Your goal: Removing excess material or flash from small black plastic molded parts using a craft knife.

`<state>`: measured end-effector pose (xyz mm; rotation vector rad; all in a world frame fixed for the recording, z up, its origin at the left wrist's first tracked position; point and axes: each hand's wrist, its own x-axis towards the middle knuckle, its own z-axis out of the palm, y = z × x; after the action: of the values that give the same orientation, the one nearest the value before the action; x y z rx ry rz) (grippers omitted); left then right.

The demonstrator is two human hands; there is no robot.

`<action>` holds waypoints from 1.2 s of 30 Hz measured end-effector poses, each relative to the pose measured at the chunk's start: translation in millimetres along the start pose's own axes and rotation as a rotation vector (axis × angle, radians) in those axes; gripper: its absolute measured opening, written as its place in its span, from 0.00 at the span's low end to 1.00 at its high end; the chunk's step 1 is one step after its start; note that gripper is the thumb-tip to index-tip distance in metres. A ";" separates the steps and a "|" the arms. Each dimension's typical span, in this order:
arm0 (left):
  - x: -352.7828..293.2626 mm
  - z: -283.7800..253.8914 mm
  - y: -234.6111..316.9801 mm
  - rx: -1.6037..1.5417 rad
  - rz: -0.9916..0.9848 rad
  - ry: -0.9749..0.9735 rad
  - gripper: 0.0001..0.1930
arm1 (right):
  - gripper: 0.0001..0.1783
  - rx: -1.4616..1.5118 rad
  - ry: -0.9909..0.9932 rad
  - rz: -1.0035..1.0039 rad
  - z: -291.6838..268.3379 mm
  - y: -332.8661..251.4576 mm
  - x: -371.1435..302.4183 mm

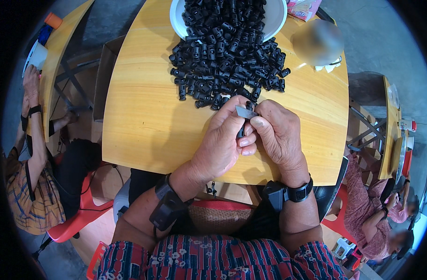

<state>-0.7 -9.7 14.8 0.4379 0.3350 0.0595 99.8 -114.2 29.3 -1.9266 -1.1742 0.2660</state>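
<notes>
Over the near part of the wooden table, my two hands are close together. My left hand (226, 135) is closed around a small black plastic cord lock (241, 131), mostly hidden by the fingers. My right hand (279, 129) pinches a short grey metal blade (244, 112) between thumb and bent forefinger. The blade's slanted tip points left, across the left fingertips and next to the cord lock. Just beyond my hands lies a heap of black cord locks (222, 60), spilling from a white basin (177, 21) onto the table.
The yellow wooden table (143, 107) ends close to my body. A round object (318, 42), blurred, stands at the far right, with white tissue (329, 66) beside it. A pink package (303, 8) lies behind. Other people sit at tables on the left and right. A woven basket (220, 219) is below the edge.
</notes>
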 end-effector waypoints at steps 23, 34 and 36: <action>0.5 7.3 -2.9 0.091 0.039 0.060 0.05 | 0.14 0.065 0.030 0.014 0.2 0.6 1.1; 0.4 5.9 -3.8 0.079 0.057 0.061 0.05 | 0.16 0.008 0.013 -0.001 0.8 0.1 0.8; 0.5 6.3 -3.8 0.075 0.054 0.059 0.05 | 0.16 0.013 0.018 0.009 0.7 0.7 0.8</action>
<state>1.8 -15.7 18.4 0.5198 0.3846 0.1130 100.3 -113.3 28.6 -1.9202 -1.1497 0.2604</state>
